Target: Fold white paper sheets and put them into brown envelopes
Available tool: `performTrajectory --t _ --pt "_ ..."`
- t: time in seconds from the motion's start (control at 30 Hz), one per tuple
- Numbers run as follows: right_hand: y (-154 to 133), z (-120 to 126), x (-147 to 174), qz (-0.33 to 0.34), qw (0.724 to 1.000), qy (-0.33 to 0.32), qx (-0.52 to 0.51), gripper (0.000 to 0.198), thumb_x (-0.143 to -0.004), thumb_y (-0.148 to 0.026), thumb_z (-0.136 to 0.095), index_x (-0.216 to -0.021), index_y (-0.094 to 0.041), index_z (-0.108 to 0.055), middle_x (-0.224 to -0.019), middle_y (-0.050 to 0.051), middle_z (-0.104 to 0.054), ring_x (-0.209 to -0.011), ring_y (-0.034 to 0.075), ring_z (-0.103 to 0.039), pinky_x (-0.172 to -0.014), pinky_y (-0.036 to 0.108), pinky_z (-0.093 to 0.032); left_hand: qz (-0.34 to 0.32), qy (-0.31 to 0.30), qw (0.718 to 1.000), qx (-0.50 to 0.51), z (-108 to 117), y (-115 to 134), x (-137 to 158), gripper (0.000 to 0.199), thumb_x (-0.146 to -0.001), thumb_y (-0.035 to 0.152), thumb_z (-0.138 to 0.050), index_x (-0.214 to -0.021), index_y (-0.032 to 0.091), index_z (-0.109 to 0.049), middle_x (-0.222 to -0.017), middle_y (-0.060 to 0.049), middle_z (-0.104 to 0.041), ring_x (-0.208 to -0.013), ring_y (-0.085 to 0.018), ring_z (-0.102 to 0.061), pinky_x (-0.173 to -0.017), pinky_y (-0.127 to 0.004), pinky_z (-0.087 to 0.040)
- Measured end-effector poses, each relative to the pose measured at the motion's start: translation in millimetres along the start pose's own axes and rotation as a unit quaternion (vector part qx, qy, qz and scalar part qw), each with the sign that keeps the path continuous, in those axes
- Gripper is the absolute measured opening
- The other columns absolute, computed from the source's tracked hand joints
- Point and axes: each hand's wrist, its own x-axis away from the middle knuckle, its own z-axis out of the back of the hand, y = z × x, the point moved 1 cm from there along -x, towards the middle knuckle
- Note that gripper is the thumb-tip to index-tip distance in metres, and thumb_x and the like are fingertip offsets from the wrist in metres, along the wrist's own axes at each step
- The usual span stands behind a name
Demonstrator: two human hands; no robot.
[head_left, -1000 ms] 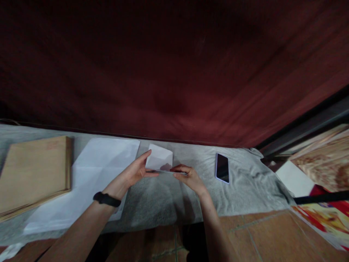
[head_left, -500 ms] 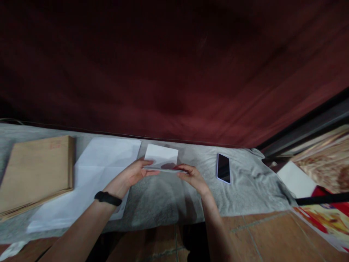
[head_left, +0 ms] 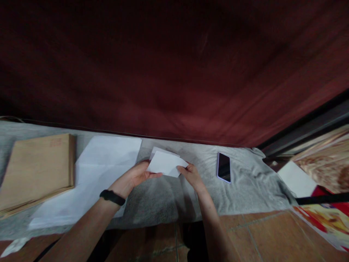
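Between my two hands is a small folded white sheet of paper, tilted so its flat face shows. My left hand grips its left edge, fingers partly hidden behind and below it. My right hand pinches the right end with the thumb on top, and that corner bends a little. Just behind it, a second white piece of paper lies on the grey cloth, mostly covered from view. Left of my left hand, large white sheets with a crease lie flat.
A stack of brown envelopes sits at the far left, partly over the sheets. A phone lies to the right on the grey cloth. A dark red curtain hangs behind. A colourful printed package is at the right.
The paper in my hands has turned from edge-on to face-up and come over the piece behind it. My right thumb now presses on its top face.
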Motion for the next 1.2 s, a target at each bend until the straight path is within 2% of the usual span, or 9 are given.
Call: performTrajectory --t 0.2,0.37,0.6,0.67,0.73,0.87,0.97,1.07,1.2 --pt "-0.7 -0.6 3.3 -0.005 1.000 -0.022 0.005 0.025 -0.073 -0.045 -0.074 -0.083 -0.021 -0.077 -0.075 0.000 -0.073 -0.071 0.018 -0.064 -0.067 0.028 -0.052 0.011 0.015 1.000 0.021 -2.3 3.4 0.6 0.030 -0.079 0.003 -0.058 -0.105 0.013 -0.069 -0.090 -0.009 -0.078 -0.076 -0.021 -0.075 -0.066 -0.030 -0.063" --pt "-11.8 2.4 7.1 0.062 0.992 -0.103 0.032 0.022 -0.076 -0.036 -0.073 -0.095 -0.028 -0.081 -0.106 0.002 -0.076 -0.105 0.022 -0.067 -0.099 0.036 -0.050 0.035 0.028 0.999 0.028 4.0 10.0 3.4 0.027 -0.076 0.011 -0.066 -0.103 0.012 -0.069 -0.082 -0.010 -0.077 -0.069 -0.025 -0.075 -0.063 -0.034 -0.063" --pt "-3.6 -0.8 13.3 0.054 0.982 -0.156 0.094 0.028 -0.074 -0.026 -0.075 -0.102 -0.032 -0.080 -0.128 0.003 -0.069 -0.125 0.025 -0.059 -0.112 0.043 -0.042 -0.175 0.071 0.972 -0.140 14.2 5.4 -7.6 0.067 -0.063 0.008 -0.071 -0.128 0.015 -0.058 -0.095 -0.007 -0.077 -0.080 -0.025 -0.075 -0.070 -0.033 -0.060" --pt "1.4 -0.8 14.5 0.047 0.977 -0.173 0.118 0.029 -0.075 -0.024 -0.074 -0.102 -0.032 -0.080 -0.131 0.003 -0.067 -0.126 0.026 -0.058 -0.112 0.044 -0.042 -0.249 0.098 0.934 -0.238 16.2 4.2 -12.2 0.073 -0.067 0.011 -0.067 -0.138 0.016 -0.052 -0.108 -0.008 -0.075 -0.096 -0.027 -0.073 -0.083 -0.037 -0.059" --pt "5.4 0.2 15.2 0.048 0.972 -0.182 0.143 0.030 -0.076 -0.021 -0.072 -0.102 -0.032 -0.080 -0.131 0.003 -0.068 -0.126 0.025 -0.059 -0.113 0.044 -0.041 -0.318 0.145 0.866 -0.356 16.7 2.9 -14.5 0.074 -0.072 0.014 -0.064 -0.144 0.014 -0.046 -0.125 -0.012 -0.068 -0.115 -0.031 -0.065 -0.099 -0.042 -0.053" --pt "8.8 3.0 15.8 0.059 0.962 -0.191 0.187 0.028 -0.078 -0.018 -0.071 -0.102 -0.029 -0.080 -0.130 0.005 -0.069 -0.125 0.025 -0.059 -0.113 0.046 -0.041 -0.425 0.245 0.660 -0.568 9.7 -6.1 -9.1 0.073 -0.084 0.022 -0.057 -0.152 0.009 -0.033 -0.159 -0.021 -0.035 -0.147 -0.038 -0.033 -0.118 -0.053 -0.032" --pt "8.2 4.0 16.3 0.076 0.950 -0.209 0.218 0.026 -0.081 -0.018 -0.069 -0.103 -0.028 -0.080 -0.127 0.006 -0.070 -0.127 0.024 -0.058 -0.114 0.045 -0.039 -0.466 0.241 0.537 -0.661 -0.4 -19.8 -3.3 0.070 -0.094 0.032 -0.049 -0.157 0.012 -0.024 -0.167 -0.018 -0.013 -0.154 -0.036 -0.011 -0.122 -0.057 -0.018" --pt "7.5 4.1 17.1 0.104 0.938 -0.224 0.244 0.023 -0.085 -0.017 -0.065 -0.099 -0.028 -0.080 -0.123 0.005 -0.072 -0.126 0.023 -0.058 -0.115 0.044 -0.038 -0.463 0.152 0.471 -0.735 -7.3 -36.6 -4.4 0.058 -0.101 0.038 -0.039 -0.156 0.020 -0.031 -0.167 -0.010 -0.019 -0.155 -0.029 -0.012 -0.124 -0.051 -0.015" --pt "9.1 3.3 18.3 0.149 0.916 -0.254 0.273 0.026 -0.089 -0.015 -0.059 -0.091 -0.028 -0.081 -0.113 0.003 -0.075 -0.119 0.020 -0.063 -0.118 0.044 -0.033 -0.429 0.036 0.430 -0.794 -8.3 -54.2 -11.4 0.049 -0.105 0.039 -0.029 -0.150 0.025 -0.043 -0.161 -0.005 -0.036 -0.152 -0.025 -0.025 -0.124 -0.050 -0.015"
